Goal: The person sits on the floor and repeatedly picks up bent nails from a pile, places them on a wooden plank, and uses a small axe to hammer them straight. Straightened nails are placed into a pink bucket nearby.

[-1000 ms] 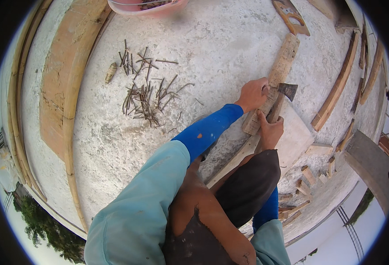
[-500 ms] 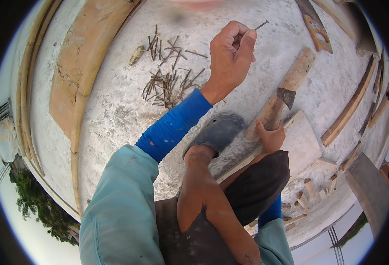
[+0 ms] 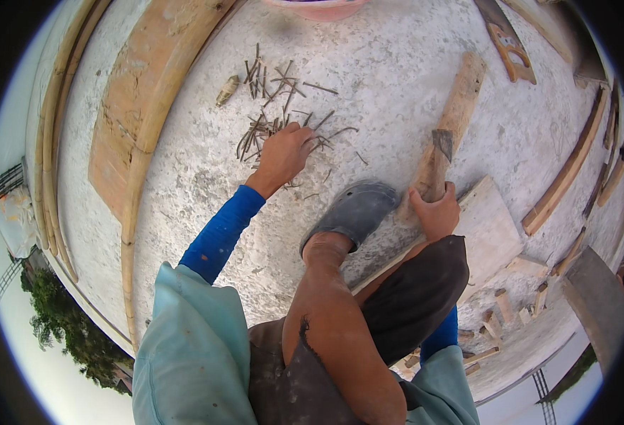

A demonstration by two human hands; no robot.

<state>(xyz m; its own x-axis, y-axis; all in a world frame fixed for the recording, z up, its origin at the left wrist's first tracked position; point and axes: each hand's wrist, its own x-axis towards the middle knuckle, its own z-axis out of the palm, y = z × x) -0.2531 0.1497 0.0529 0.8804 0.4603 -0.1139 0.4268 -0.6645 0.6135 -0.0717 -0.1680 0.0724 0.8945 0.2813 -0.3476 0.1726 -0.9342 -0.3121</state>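
My left hand (image 3: 284,154) is down at the loose pile of rusty nails (image 3: 257,134). Its fingers are curled together with the tips among the nails, so whatever they pinch is hidden. My right hand (image 3: 436,212) is wrapped round the thick wooden handle of a tool with a dark metal head (image 3: 442,142). That tool lies along a wooden board (image 3: 468,78), its head over the wood. A dark clog (image 3: 358,212) on my foot stands between my two hands.
A small wrapped bundle (image 3: 228,91) lies beside the nails. A handsaw (image 3: 510,53) rests at the far right, near long timber strips (image 3: 570,163). Bamboo poles (image 3: 138,156) and a brown panel (image 3: 131,106) run along the left. A pink basin (image 3: 319,8) shows at the far edge.
My left hand, which held up a single nail, has come down leftward to the nail pile. My right hand keeps its hold; the tool and the board have turned slightly.
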